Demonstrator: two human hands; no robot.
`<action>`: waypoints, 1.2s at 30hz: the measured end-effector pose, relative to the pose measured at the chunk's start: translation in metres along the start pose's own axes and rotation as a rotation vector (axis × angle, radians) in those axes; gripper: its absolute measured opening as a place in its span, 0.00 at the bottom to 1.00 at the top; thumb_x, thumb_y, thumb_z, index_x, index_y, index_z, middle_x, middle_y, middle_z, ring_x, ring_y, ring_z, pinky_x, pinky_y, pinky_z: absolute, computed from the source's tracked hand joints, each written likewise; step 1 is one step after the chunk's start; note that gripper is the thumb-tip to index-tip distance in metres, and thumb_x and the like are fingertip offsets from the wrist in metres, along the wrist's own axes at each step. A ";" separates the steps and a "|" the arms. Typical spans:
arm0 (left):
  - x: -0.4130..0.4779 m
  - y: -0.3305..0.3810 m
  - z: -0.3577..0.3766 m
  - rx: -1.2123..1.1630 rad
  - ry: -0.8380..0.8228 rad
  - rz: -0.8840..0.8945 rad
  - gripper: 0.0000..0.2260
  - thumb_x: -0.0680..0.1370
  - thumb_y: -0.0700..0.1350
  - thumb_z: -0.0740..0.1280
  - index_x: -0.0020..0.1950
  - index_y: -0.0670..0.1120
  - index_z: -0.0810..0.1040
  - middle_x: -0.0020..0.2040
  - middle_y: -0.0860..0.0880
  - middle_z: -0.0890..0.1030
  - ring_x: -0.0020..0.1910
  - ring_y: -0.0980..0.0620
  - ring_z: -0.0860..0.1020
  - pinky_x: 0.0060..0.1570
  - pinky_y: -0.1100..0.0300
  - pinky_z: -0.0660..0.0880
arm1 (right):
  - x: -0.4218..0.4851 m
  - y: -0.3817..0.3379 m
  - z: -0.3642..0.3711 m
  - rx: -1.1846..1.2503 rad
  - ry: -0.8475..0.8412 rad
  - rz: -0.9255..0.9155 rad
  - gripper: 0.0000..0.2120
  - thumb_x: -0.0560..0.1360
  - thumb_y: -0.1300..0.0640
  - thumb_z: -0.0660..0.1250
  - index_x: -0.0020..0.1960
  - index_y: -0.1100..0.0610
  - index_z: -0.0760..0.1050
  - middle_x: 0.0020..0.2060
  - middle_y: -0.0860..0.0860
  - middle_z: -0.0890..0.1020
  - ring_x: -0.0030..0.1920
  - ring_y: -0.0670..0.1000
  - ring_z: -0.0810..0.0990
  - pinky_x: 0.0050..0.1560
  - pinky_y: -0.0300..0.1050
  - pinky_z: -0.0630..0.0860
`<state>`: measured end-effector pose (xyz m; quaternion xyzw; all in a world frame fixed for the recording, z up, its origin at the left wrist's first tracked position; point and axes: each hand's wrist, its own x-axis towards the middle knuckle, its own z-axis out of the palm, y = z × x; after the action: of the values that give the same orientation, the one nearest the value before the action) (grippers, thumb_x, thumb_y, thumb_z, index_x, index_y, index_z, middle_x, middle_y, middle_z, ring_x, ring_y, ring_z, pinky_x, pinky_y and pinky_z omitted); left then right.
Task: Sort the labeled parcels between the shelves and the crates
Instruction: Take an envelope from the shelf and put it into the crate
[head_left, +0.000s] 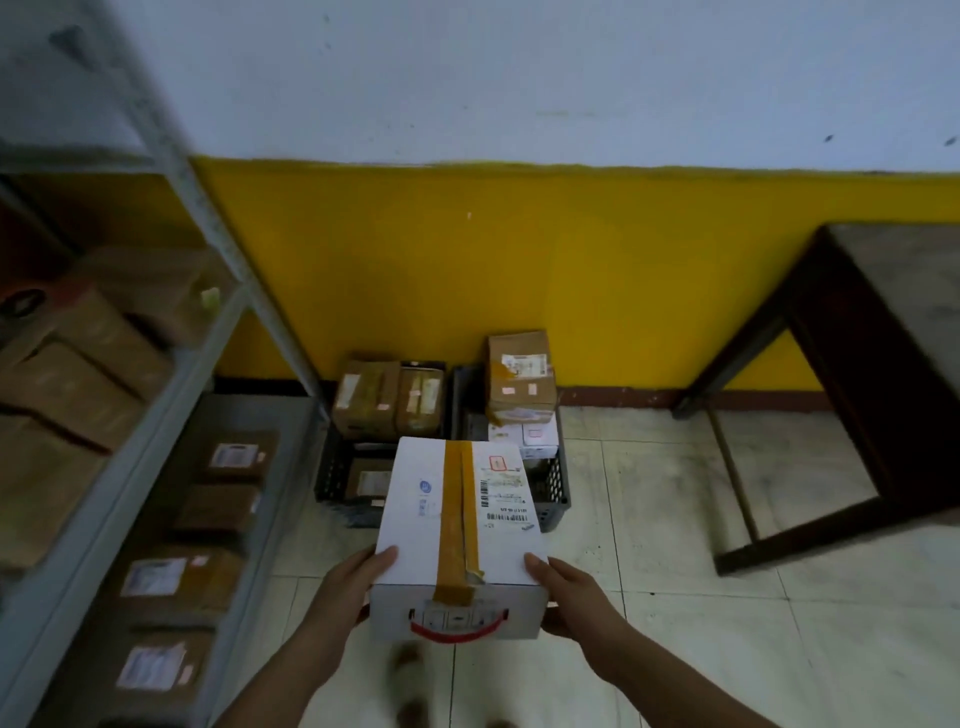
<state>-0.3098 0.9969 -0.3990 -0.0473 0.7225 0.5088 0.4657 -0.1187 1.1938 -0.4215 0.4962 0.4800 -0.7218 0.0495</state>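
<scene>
**White parcel held in both hands over the floor, near side of the crates**

Both forearms reach forward from the near edge. The left hand (363, 577) clasps the near left corner of the white parcel (415, 525): its thumb lies flat on the top face and its fingers wrap the left side, out of sight. The right hand (574, 590) mirrors it at the near right corner, thumb on top and fingers curled beneath the side. Each grip is closed on the parcel, which hangs level between them, clear of the tiled floor (675, 519).

The parcel is a white carton. A strip of yellow-brown tape runs down the middle of its top and folds over the near face. Right of the tape sit a label with barcodes and a small red-framed sticker; left of it is a small blue mark. The near face carries a red curved line under grey printed icons.

Just beyond stand two dark crates (332, 473) against the yellow wall, both holding brown cartons. On the left, metal shelves (171, 395) carry more labelled brown parcels. A dark table (857, 338) stands on the right.
</scene>
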 end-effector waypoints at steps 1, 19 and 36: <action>0.016 0.005 0.001 0.009 -0.012 -0.019 0.17 0.79 0.54 0.68 0.65 0.49 0.80 0.55 0.48 0.86 0.57 0.44 0.81 0.49 0.52 0.78 | 0.013 -0.004 -0.001 0.007 0.015 0.010 0.16 0.78 0.43 0.67 0.59 0.51 0.80 0.50 0.50 0.87 0.56 0.59 0.83 0.61 0.55 0.78; 0.320 0.126 0.001 0.225 -0.256 -0.241 0.12 0.82 0.51 0.65 0.65 0.55 0.74 0.61 0.50 0.80 0.64 0.46 0.76 0.69 0.48 0.71 | 0.254 -0.119 0.026 0.074 0.183 0.176 0.10 0.82 0.49 0.63 0.57 0.53 0.78 0.50 0.52 0.85 0.49 0.53 0.84 0.43 0.41 0.80; 0.401 0.002 0.051 0.227 -0.093 -0.493 0.15 0.82 0.52 0.66 0.67 0.51 0.76 0.59 0.47 0.83 0.60 0.46 0.79 0.63 0.50 0.75 | 0.391 -0.009 -0.024 -0.016 0.076 0.472 0.15 0.83 0.47 0.59 0.60 0.58 0.72 0.49 0.55 0.82 0.50 0.54 0.82 0.54 0.52 0.81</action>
<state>-0.5045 1.2002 -0.6895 -0.1459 0.7196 0.2972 0.6104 -0.3039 1.3739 -0.7153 0.6209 0.3581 -0.6672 0.2027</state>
